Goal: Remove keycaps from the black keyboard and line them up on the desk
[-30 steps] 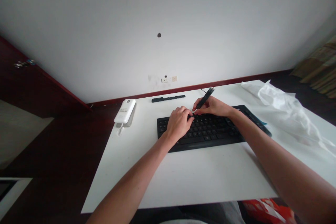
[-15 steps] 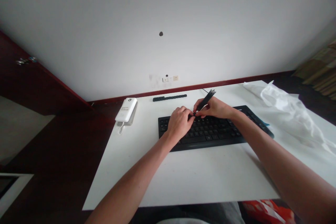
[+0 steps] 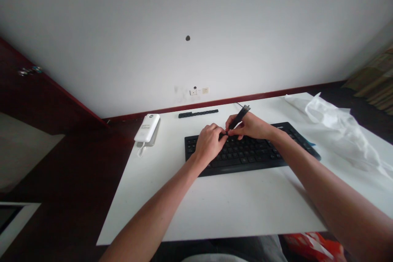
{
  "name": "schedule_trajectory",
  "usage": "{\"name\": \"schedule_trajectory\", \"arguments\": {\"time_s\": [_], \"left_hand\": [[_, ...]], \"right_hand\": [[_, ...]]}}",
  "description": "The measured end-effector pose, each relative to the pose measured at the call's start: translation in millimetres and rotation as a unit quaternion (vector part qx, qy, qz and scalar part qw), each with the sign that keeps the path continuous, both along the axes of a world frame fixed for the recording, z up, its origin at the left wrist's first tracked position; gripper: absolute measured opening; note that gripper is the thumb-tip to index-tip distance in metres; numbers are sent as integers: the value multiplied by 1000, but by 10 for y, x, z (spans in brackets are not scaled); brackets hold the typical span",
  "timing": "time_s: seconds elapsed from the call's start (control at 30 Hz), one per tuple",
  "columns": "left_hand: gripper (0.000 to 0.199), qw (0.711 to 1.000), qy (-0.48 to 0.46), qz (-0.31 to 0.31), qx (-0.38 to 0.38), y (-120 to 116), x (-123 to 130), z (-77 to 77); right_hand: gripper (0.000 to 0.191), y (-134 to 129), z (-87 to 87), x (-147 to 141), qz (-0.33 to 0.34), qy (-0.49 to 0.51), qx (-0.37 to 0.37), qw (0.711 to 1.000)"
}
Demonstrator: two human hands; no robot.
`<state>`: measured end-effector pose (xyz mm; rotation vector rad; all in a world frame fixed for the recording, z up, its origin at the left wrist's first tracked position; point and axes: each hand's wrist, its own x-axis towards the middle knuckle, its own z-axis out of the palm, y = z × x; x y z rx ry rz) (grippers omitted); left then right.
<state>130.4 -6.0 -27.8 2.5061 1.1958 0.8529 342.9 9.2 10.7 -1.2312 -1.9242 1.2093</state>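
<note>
A black keyboard lies on the white table, partly covered by both hands. My left hand rests over its upper left keys, thumb and fingertips pinched together around something small and dark that I cannot make out. Close beside it, my right hand grips a black stick-shaped tool with a grey upper end. The tool leans up to the right, its lower end by the left fingertips. Behind the keyboard, a row of small black keycaps is lined up.
At the table's left edge lies a white power bank with a short cable, on top of a flat grey thing. Crumpled white plastic covers the right side. A red bag shows below the front edge. The wall rises behind.
Both hands stay at the same spot on the keyboard. The tool's upper end has shifted very slightly left; the fingertips remain close together.
</note>
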Motion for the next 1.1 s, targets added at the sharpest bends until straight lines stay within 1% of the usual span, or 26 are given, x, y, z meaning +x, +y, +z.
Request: {"name": "schedule_trajectory", "arguments": {"time_s": [0.1, 0.2, 0.33, 0.43, 0.57, 0.63, 0.77, 0.83, 0.93, 1.0, 1.03, 1.1], "left_hand": [[8, 1000, -2, 1, -2, -1, 0, 0], [9, 1000, -1, 2, -4, -4, -2, -1], [11, 1000, -3, 2, -6, 1, -3, -9], [10, 1000, -10, -4, -5, 15, 0, -15], [7, 1000, -10, -5, -4, 28, 3, -17], [6, 1000, -5, -4, 2, 27, 3, -19], [7, 1000, 7, -3, 10, 16, 1, -13], [8, 1000, 17, 3, 14, 7, 2, 2], [10, 999, 36, 11, 26, -8, 6, 34], [11, 998, 44, 16, 33, -19, 10, 50], [11, 998, 47, 18, 35, -24, 13, 52], [12, 998, 54, 20, 37, -35, 18, 46]], "right_hand": [[24, 1, -9, -7, -9, -7, 10, 1000], [23, 12, -42, -13, -32, -20, 18, 999], [20, 36, -85, -19, -58, -34, 14, 998], [20, 42, -78, -26, -77, -42, 5, 996], [25, 27, -33, -53, -118, -47, -30, 991], [26, 17, -19, -75, -130, -32, -59, 989], [24, 1, -12, -105, -142, 22, -120, 982], [23, 0, 1, -93, -138, 31, -123, 982], [16, 4, 69, -19, -137, 0, -70, 988], [13, -4, 153, 68, -163, -78, -4, 984], [12, -15, 202, 118, -180, -137, 35, 973], [15, -54, 303, 217, -197, -269, 115, 936]]}}
